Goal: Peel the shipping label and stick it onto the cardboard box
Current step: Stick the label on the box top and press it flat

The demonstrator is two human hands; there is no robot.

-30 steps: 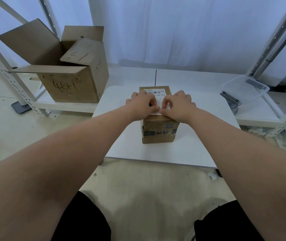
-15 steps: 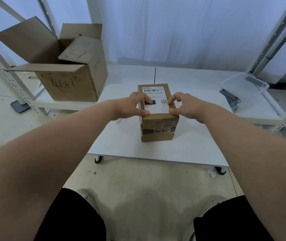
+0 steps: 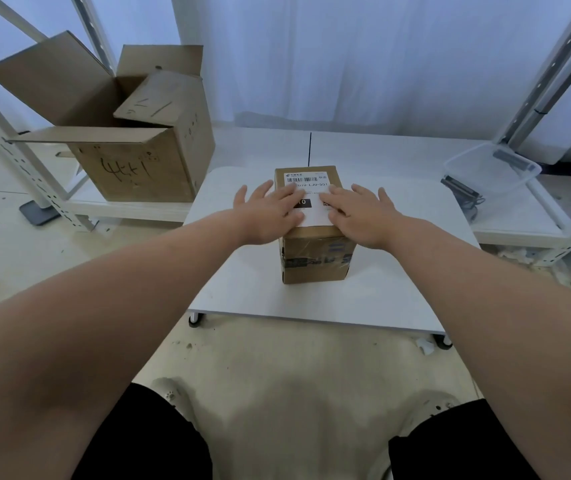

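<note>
Our left hand lies flat, fingers straight, on the left half of the label. Our right hand lies the same way on the right half. Neither grips anything. We judge that both palms are pressing the label down so it bonds to the top of the box, which stands mid-table. An open carton sits at ten o'clock, a curtain hangs at twelve, and a clear tub sits at two.

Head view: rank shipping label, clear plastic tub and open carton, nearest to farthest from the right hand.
1. shipping label, pressed under the right hand.
2. clear plastic tub, on the right shelf.
3. open carton, far left.
</note>
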